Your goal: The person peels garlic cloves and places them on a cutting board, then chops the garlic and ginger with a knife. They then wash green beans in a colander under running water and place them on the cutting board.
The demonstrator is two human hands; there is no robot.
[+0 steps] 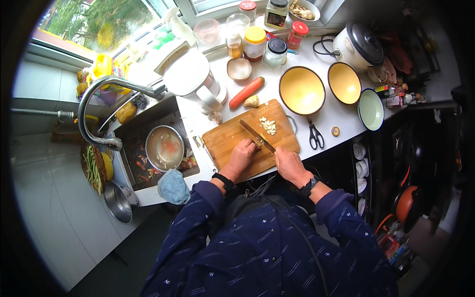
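My right hand (288,163) is closed round the handle of a kitchen knife (256,135), whose blade lies across a wooden cutting board (222,144). Just left of the blade my left hand (244,153) rests on the board with curled fingers, holding down a small pale piece of food that they mostly hide. Bits of pale food stick to the blade. Beyond the knife, a small heap of chopped pale pieces, seemingly garlic (270,126), lies on the board. Behind the board are a carrot (246,92) and a piece of ginger (252,101).
To the right stand two yellow enamel bowls (302,90), with black-handled scissors (316,136) nearer me. At left, a metal pot (164,148) of cloudy water sits in the sink (133,163) under a curved faucet (83,115). A blue cloth (173,186) hangs over the counter's edge. Glass jars (275,52) stand behind.
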